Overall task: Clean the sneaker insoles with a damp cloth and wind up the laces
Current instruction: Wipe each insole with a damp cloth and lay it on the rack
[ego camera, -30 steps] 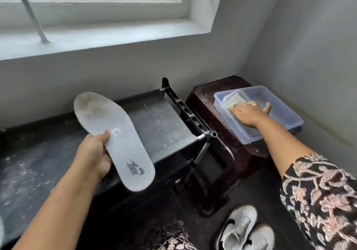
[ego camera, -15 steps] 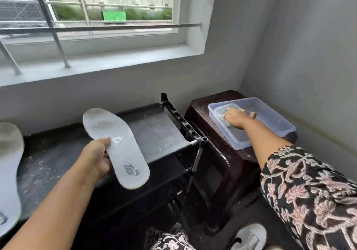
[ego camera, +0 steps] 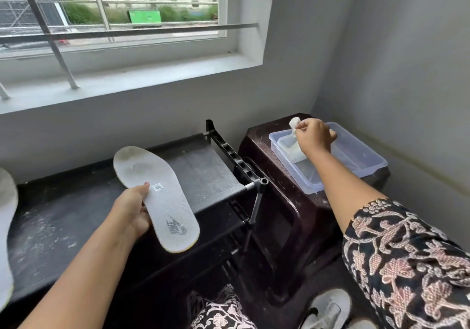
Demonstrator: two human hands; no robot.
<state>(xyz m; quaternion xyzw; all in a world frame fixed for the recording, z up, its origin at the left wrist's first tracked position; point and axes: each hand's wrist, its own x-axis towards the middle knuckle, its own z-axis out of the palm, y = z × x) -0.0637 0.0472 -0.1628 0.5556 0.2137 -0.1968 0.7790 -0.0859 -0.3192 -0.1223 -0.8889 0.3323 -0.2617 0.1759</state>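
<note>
My left hand (ego camera: 132,211) grips a white insole (ego camera: 155,196) by its edge and holds it flat above the black shoe rack (ego camera: 203,176), logo end toward me. My right hand (ego camera: 314,136) pinches a white wet cloth (ego camera: 295,137) and holds it partly lifted out of a clear plastic tub (ego camera: 366,155) with water in it. One end of the cloth still hangs into the tub. A second insole (ego camera: 6,227) lies on the rack at the far left, cut off by the frame edge. A white sneaker (ego camera: 328,308) sits on the floor at the bottom.
The tub stands on a dark brown plastic stool (ego camera: 277,176) in the room's corner, right of the rack. A grey wall and a barred window (ego camera: 114,23) with a wide sill are behind. The rack's top is dusty with white specks.
My right hand has risen from the tub's water, pulling the cloth up with it. The left hand keeps the insole in about the same place. The camera has tilted up.
</note>
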